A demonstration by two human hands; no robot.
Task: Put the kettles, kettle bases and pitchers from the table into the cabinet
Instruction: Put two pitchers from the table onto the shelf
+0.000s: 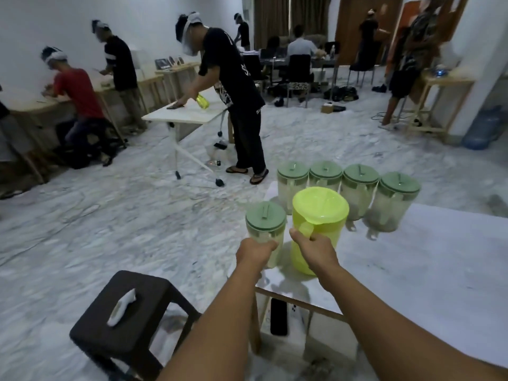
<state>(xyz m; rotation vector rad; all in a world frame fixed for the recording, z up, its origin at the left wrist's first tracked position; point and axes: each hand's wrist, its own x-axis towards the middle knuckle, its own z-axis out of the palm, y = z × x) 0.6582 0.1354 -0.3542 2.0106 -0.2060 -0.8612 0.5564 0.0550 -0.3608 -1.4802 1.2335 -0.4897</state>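
My left hand (pixel 255 250) grips a clear pitcher with a dull green lid (pixel 265 218) at the near left corner of the white table (pixel 412 270). My right hand (pixel 316 243) is closed around the handle of a bright lime-green pitcher (pixel 320 213) right beside it. Behind them, several more clear pitchers with green lids (pixel 357 188) stand in a row along the table's far edge. No kettle, kettle base or cabinet shows in this view.
A dark stool (pixel 132 320) with a white cloth on it stands at my lower left. A black phone (pixel 278 316) lies on a shelf under the table. Ahead, a person wipes a white folding table (pixel 187 112); other people work at desks along the walls.
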